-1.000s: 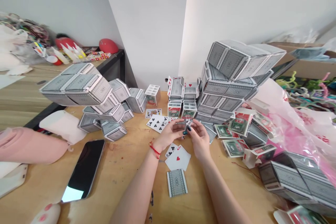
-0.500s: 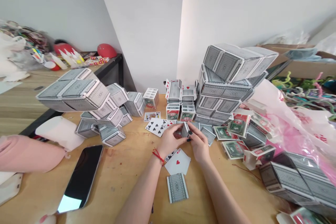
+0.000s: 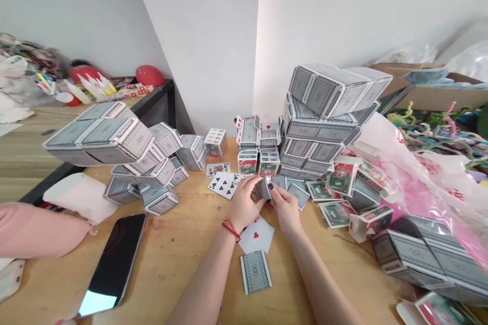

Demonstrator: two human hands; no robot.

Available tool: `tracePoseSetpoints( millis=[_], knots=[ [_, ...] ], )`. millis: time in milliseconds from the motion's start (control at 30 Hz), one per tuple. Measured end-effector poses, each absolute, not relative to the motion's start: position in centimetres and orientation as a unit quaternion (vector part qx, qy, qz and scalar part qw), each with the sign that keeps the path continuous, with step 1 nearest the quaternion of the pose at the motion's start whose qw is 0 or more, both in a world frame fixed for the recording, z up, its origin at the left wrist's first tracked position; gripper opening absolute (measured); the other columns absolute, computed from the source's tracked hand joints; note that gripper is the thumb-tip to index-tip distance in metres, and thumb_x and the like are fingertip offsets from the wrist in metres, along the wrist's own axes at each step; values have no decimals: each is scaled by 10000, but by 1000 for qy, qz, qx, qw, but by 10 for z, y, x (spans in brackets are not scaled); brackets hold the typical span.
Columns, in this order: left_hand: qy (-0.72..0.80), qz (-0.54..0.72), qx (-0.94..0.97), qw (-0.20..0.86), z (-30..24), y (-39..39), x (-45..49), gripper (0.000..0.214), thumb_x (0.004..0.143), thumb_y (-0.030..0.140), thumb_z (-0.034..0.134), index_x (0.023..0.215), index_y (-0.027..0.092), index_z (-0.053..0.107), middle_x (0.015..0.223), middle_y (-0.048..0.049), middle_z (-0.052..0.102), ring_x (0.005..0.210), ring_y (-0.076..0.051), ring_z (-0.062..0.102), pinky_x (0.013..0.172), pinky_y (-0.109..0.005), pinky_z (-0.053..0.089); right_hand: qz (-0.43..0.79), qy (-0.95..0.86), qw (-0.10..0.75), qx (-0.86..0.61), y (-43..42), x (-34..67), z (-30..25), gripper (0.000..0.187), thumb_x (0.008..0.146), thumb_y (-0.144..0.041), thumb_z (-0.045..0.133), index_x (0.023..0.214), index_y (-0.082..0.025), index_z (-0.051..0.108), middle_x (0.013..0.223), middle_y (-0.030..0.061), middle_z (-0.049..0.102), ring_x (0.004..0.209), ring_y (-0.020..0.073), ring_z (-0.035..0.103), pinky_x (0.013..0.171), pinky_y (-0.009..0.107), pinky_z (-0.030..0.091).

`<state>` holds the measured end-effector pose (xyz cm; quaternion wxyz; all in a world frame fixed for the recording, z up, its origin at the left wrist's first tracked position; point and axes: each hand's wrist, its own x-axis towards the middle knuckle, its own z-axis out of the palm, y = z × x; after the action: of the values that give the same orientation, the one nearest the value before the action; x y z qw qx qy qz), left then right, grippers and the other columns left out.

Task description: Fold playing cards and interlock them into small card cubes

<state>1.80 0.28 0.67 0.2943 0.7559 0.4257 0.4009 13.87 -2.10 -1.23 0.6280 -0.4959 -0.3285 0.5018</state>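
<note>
My left hand (image 3: pixel 244 204) and my right hand (image 3: pixel 286 208) meet over the wooden table (image 3: pixel 183 259), both closed around a small deck of grey-backed playing cards (image 3: pixel 263 189). A red string is tied round my left wrist. Below the hands lie a face-up heart card (image 3: pixel 257 236) and a face-down grey card (image 3: pixel 255 272). Face-up club cards (image 3: pixel 224 184) lie just left of my left hand.
Stacks of shrink-wrapped card packs stand at left (image 3: pixel 110 141) and at back right (image 3: pixel 328 111). Loose card boxes (image 3: pixel 339 198) lie right of my hands. A black phone (image 3: pixel 114 259) lies front left. A pink plastic bag (image 3: pixel 423 177) is on the right. A pink-sleeved arm (image 3: pixel 38 228) reaches in at left.
Both hands have closed tighter around the deck and shifted slightly away from me. The view has tilted up a little.
</note>
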Motion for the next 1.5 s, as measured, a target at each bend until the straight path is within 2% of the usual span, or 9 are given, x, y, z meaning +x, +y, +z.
tracePoseSetpoints(
  millis=[133, 367, 933, 1267, 1400, 1500],
  knots=[
    [411, 407, 763, 288, 9, 2, 17, 510, 647, 43, 535, 1118, 226, 468, 1169, -50, 484, 1118, -193, 422, 957, -395, 367, 532, -310, 627, -477, -20, 140, -14, 340, 663, -410, 639, 930, -202, 668, 1001, 48, 651, 958, 240, 571, 856, 394, 423],
    [404, 408, 774, 267, 7, 3, 16, 532, 638, 23, 513, 1129, 220, 459, 1167, -53, 491, 1121, -198, 421, 968, -411, 358, 491, -345, 613, -515, -22, 140, -15, 343, 681, -422, 611, 924, -189, 673, 978, 50, 662, 982, 268, 563, 881, 421, 406],
    [384, 393, 798, 247, 5, 1, 18, 552, 617, 16, 495, 1130, 220, 477, 1169, -37, 510, 1108, -196, 433, 971, -411, 361, 308, -457, 544, -633, -30, 142, -7, 288, 760, -359, 498, 875, -167, 680, 892, 56, 689, 825, 225, 624, 709, 291, 465],
    [378, 389, 801, 253, 7, 1, 17, 548, 596, 24, 524, 1108, 217, 495, 1133, -33, 532, 1070, -196, 449, 954, -400, 370, 160, -523, 462, -699, -33, 143, -9, 318, 789, -352, 438, 832, -176, 699, 680, 47, 696, 576, 178, 612, 526, 239, 421],
    [378, 387, 802, 254, 8, 0, 17, 548, 599, 21, 521, 1109, 218, 492, 1137, -37, 523, 1075, -201, 441, 957, -409, 363, 145, -519, 458, -707, -33, 143, -10, 328, 781, -371, 439, 843, -178, 697, 678, 57, 694, 561, 174, 609, 533, 241, 421],
    [383, 392, 797, 255, 9, -1, 17, 549, 606, 12, 512, 1112, 224, 485, 1154, -37, 503, 1095, -198, 426, 968, -406, 354, 196, -499, 485, -691, -31, 145, -10, 321, 756, -397, 473, 823, -171, 690, 704, 64, 692, 587, 182, 610, 561, 255, 443]
  ],
)
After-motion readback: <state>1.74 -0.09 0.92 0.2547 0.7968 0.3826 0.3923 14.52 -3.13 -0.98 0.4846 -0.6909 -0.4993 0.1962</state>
